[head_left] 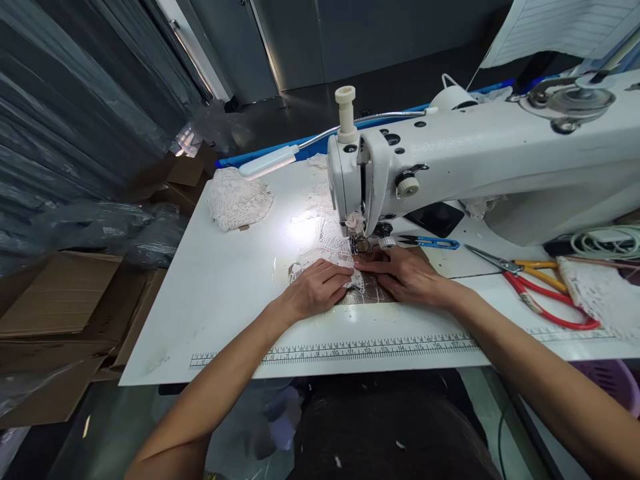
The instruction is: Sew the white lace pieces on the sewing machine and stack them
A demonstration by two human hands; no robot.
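Under the needle of a white sewing machine (345, 175), a strip of white lace (327, 257) lies on the bed. My left hand (316, 288) is closed on the near edge of this lace, fingers together, left of the presser foot (360, 245). Just right of the foot, my right hand (413, 275) pinches the lace's right edge with its fingertips; part of its grip is hidden. Beneath both hands is a brown, shiny patterned piece (373, 291). Blue thread snips (435, 243) lie behind my right hand.
A pile of white lace (239, 199) sits at the table's back left, beside a lit lamp (269, 162). Red-handled scissors (543, 293) and more lace (597, 293) are at the right. A printed ruler (350, 350) runs along the front edge. Cardboard boxes (60, 293) stand left.
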